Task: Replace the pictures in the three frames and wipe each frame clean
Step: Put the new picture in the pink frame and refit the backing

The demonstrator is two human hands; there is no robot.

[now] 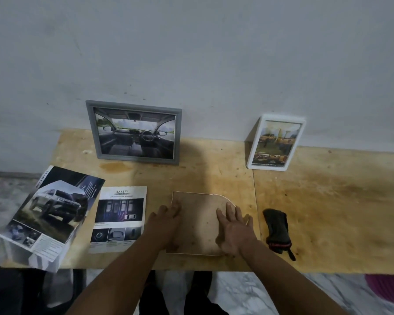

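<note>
At lower centre of the frame, a brown backing board (198, 223) lies flat on the wooden surface (328, 212), probably the back of the third frame turned face down, though its front is hidden and I cannot be sure. The left hand (166, 220) holds the board's left edge with fingers curled over it, and the right hand (233, 226) lies flat on its right side with fingers spread and straight, gripping nothing.

Two frames stand against the wall (191, 53): a grey frame (134, 133) at upper centre-left showing a car interior, and a white frame (275, 142) at upper right showing yellow vehicles. Both hold pictures, so they look dealt with or still waiting; the view does not say which. My judgement is that the third frame is mid-swap, and its wipe is still to come.

Just left of the board lies a loose "SAFETY" sheet (120, 219), likely the next picture or the one removed. Further left, a car brochure (48, 214) hangs over the surface's edge. A dark cloth (278, 233) sits just right of the board, apart from the hands. Nothing blocks the board itself.
</note>
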